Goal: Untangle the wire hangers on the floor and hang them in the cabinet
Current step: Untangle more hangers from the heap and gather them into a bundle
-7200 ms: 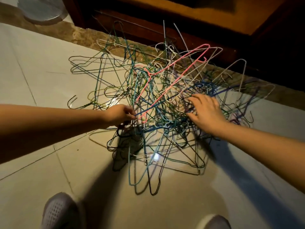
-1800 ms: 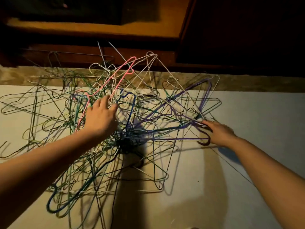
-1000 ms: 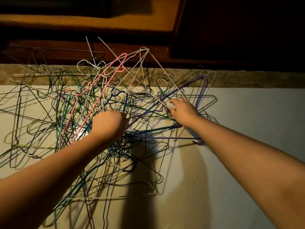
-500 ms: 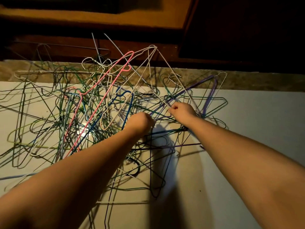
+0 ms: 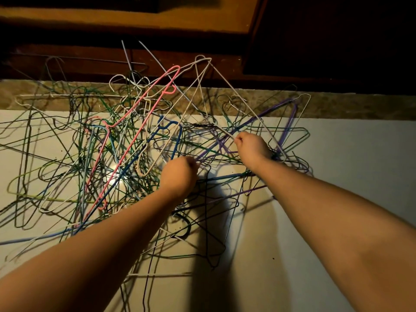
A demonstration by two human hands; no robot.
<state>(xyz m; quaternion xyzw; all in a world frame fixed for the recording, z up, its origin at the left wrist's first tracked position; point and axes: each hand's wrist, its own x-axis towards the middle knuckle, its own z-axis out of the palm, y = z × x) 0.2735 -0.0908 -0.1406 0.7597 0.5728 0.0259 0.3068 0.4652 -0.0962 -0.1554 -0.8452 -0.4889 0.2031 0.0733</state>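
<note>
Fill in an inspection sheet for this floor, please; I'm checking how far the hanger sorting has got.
Surface: pale tiled floor, with arm shadows across it.
Job's things: pile of wire hangers lies tangled on the floor; a pink hanger and a purple hanger are woven through it.
Clutter: nothing seen.
Grippers: left hand grips a wire in the middle of the pile; right hand pinches a white wire beside the purple hanger.
Cables: nothing seen.
Surroundings: stone strip along the floor's far edge; dark wooden cabinet behind it, with no hanger seen hung there.
</note>
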